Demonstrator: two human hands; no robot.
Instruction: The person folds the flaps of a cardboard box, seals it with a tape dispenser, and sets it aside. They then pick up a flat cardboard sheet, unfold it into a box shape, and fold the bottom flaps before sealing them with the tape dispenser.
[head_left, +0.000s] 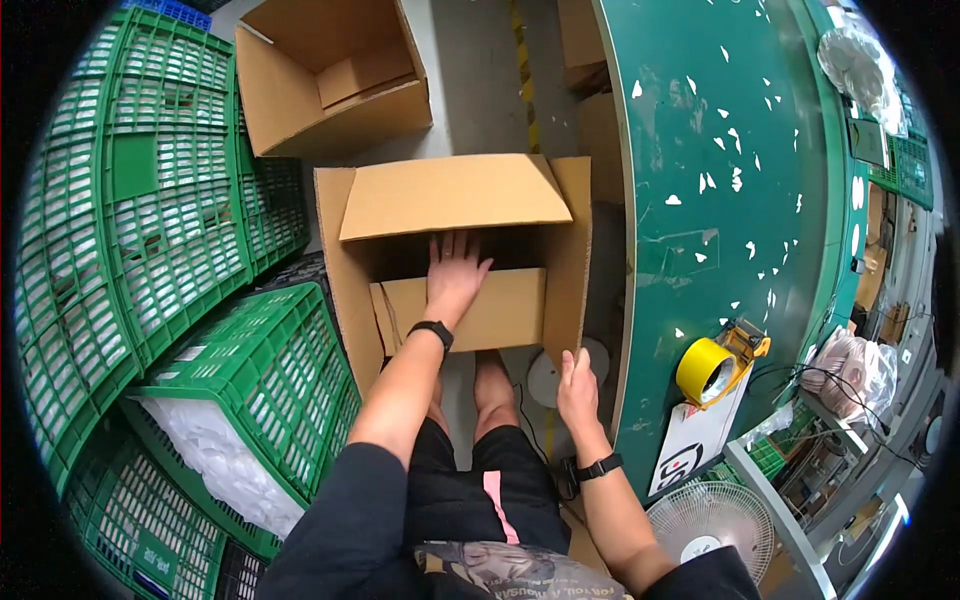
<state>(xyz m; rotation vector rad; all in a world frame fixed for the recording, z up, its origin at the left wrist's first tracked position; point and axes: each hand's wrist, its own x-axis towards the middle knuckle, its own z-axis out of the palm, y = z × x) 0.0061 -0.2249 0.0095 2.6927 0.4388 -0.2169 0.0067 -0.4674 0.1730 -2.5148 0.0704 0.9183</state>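
In front of my legs stands an open cardboard box (455, 195) with its flaps turned outward. My left hand (457, 272) reaches over the near flap (490, 310) into the box's dark opening, fingers stretched and a little apart, holding nothing. Beyond the fingertips the inside is too dark to make out. At the lower corner of the right-hand flap (567, 260), my right hand (577, 388) pinches the cardboard edge between thumb and fingers. Each wrist wears a dark band.
Green plastic crates (165, 150) filled with white items are stacked at my left. Another open carton (335, 75) lies beyond the box. On the right runs a green worktable (690, 270) with white scraps and a yellow tape roll (706, 372). A fan (715, 525) sits lower right.
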